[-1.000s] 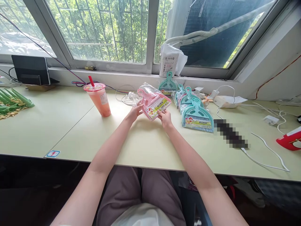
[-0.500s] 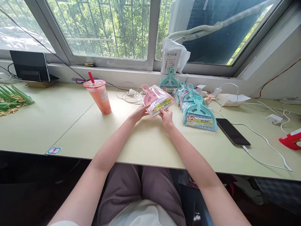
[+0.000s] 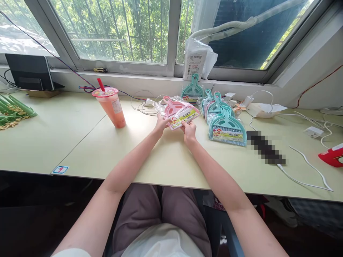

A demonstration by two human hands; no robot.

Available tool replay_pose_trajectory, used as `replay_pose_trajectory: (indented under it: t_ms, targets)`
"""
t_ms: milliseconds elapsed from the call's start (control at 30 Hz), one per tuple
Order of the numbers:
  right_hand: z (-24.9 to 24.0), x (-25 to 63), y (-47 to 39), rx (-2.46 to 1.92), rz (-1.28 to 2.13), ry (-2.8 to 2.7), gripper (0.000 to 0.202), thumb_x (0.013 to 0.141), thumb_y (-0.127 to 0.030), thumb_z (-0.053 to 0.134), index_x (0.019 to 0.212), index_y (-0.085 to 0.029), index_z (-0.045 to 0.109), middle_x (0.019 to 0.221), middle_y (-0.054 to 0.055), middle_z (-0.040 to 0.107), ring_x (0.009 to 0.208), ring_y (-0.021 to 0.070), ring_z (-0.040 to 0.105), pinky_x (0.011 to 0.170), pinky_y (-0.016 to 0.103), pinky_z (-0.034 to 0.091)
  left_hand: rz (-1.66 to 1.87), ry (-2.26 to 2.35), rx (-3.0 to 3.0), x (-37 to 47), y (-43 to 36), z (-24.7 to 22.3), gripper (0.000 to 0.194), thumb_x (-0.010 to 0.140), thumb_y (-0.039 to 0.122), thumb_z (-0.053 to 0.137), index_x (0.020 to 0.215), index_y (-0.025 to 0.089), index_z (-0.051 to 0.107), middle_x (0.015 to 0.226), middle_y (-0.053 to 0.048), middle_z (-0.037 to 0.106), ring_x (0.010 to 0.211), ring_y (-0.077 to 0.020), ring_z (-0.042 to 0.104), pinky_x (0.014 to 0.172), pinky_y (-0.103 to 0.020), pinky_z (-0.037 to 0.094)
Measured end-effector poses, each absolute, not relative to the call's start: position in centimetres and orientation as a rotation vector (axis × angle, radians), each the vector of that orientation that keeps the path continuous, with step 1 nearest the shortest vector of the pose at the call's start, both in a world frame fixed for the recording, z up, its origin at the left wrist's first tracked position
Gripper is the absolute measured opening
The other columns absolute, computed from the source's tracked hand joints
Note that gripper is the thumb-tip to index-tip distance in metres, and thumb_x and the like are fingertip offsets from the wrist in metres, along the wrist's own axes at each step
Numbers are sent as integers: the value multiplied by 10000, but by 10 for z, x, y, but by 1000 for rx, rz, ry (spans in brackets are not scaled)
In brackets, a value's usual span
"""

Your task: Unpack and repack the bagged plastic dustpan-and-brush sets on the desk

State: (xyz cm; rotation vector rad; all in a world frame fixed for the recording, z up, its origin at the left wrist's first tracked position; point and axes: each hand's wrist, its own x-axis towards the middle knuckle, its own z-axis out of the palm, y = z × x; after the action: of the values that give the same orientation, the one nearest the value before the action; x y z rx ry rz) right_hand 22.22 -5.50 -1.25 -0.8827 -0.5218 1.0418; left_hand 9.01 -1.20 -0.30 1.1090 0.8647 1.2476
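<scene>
A pink dustpan-and-brush set (image 3: 179, 107) in clear plastic wrap, with a yellow-green label along its front edge, is held just above the table. My left hand (image 3: 161, 125) is closed on its left corner. Its front edge is pinched by my right hand (image 3: 189, 130), thumb on top of the label. To the right lie several wrapped sets, the nearest a teal one (image 3: 227, 129) with blue bristles. Another teal set (image 3: 193, 91) leans upright against the wall below the window.
A tilted-looking cup of pink drink (image 3: 114, 110) stands on the table (image 3: 107, 157) at left. Green bundles (image 3: 14, 111) and a tablet (image 3: 29, 73) are farther left. At right are a blurred-out dark object (image 3: 266, 147), white cables, a charger (image 3: 313, 132) and a red item (image 3: 332, 156).
The pink set has been turned flatter, its handle now more visible. My left hand has shifted slightly up and right along its corner. The view has moved a little.
</scene>
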Motion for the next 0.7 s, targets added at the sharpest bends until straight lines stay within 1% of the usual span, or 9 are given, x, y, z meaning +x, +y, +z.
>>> replay_pose_trajectory:
  t_ms: [67, 167, 233, 300, 400, 467, 533, 600, 700]
  targets:
    - [-13, 223, -55, -888, 1038, -514, 150, 788, -88, 656, 917, -163, 640, 949, 34, 740, 854, 144, 722, 799, 276, 634, 1206, 817, 1121, 90, -12, -4, 757, 615, 162, 776, 1303, 248, 473, 1286, -88, 661, 1186, -281, 645, 933, -448, 579]
    - [-12, 226, -53, -889, 1027, -487, 151, 790, -88, 657, 919, -164, 640, 958, 36, 739, 870, 139, 724, 819, 262, 626, 1013, 678, 1158, 90, -15, -4, 637, 622, 214, 853, 1205, 175, 598, 1250, -124, 694, 1179, -281, 656, 1017, -434, 534]
    - [-12, 229, -52, -877, 1021, -474, 155, 791, -77, 652, 919, -163, 638, 953, 35, 739, 869, 131, 723, 830, 252, 622, 887, 576, 1169, 91, -17, -3, 572, 644, 237, 873, 1162, 151, 647, 1251, -138, 700, 1178, -269, 661, 1064, -411, 501]
    - [-12, 231, -51, -861, 1021, -465, 156, 794, -68, 645, 913, -166, 633, 945, 33, 739, 874, 127, 724, 843, 249, 621, 843, 526, 1150, 91, -19, -3, 522, 708, 322, 855, 1165, 163, 660, 1257, -133, 701, 1171, -257, 666, 1059, -402, 500]
    - [-13, 232, -50, -851, 1037, -464, 161, 783, -70, 659, 901, -176, 629, 931, 26, 740, 894, 134, 728, 840, 255, 628, 905, 581, 1106, 91, -18, -3, 500, 781, 483, 779, 1177, 205, 656, 1240, -109, 710, 1139, -254, 680, 986, -401, 538]
    - [-15, 231, -50, -860, 1052, -466, 170, 771, -67, 672, 891, -180, 629, 910, 14, 738, 877, 134, 729, 804, 248, 636, 959, 644, 1105, 91, -15, -3, 502, 744, 445, 805, 1160, 204, 660, 1212, -103, 720, 1106, -255, 692, 946, -394, 556]
    - [-16, 229, -50, -867, 1070, -475, 175, 770, -55, 669, 888, -178, 631, 884, 2, 736, 831, 122, 725, 760, 230, 635, 987, 689, 1121, 89, -14, -4, 524, 655, 305, 849, 1131, 177, 670, 1153, -105, 735, 1050, -253, 706, 911, -388, 569]
    - [-16, 228, -50, -873, 1095, -482, 178, 774, -38, 650, 887, -174, 629, 861, -5, 735, 784, 108, 719, 724, 211, 626, 1001, 715, 1130, 88, -12, -5, 550, 582, 202, 841, 1105, 154, 677, 1083, -101, 748, 986, -246, 717, 875, -382, 580]
    - [-12, 229, -50, -893, 1157, -470, 181, 787, -22, 594, 880, -176, 612, 822, -13, 735, 724, 96, 711, 677, 191, 607, 1006, 717, 1155, 85, -10, -7, 565, 554, 174, 826, 1099, 152, 678, 1036, -94, 757, 938, -240, 724, 840, -378, 590]
